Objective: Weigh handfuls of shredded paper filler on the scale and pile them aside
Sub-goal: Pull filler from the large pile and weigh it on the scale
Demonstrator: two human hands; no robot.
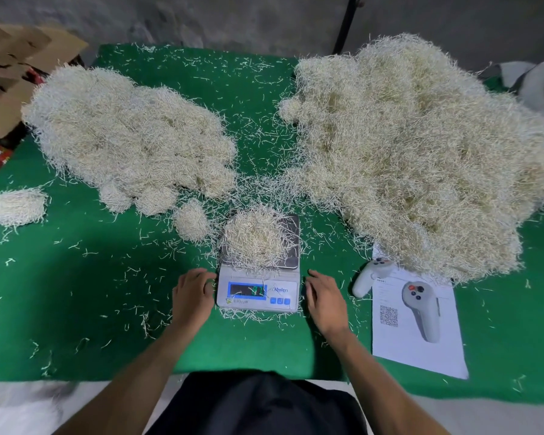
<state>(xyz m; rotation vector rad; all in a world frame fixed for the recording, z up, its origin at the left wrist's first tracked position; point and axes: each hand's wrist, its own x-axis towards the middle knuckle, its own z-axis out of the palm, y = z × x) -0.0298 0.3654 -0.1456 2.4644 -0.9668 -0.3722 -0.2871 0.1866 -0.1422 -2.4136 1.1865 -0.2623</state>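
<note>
A small white digital scale (pixel 257 293) stands on the green table near the front edge, its display lit. A handful of cream shredded paper (pixel 254 238) lies heaped on its platform. My left hand (pixel 193 293) rests on the cloth against the scale's left side, fingers relaxed, holding nothing. My right hand (pixel 324 301) lies flat on the cloth just right of the scale, also empty. A big loose heap of shredded paper (pixel 415 152) fills the right half of the table. A flatter spread of clumps (pixel 129 136) covers the left half.
Two separate small clumps (pixel 16 206) (pixel 191 219) lie left of the scale. A white handheld controller (pixel 369 275) and a printed sheet (pixel 418 321) sit at the right. Cardboard boxes (pixel 16 76) stand off the table's left. Loose strands litter the green cloth (pixel 76 293).
</note>
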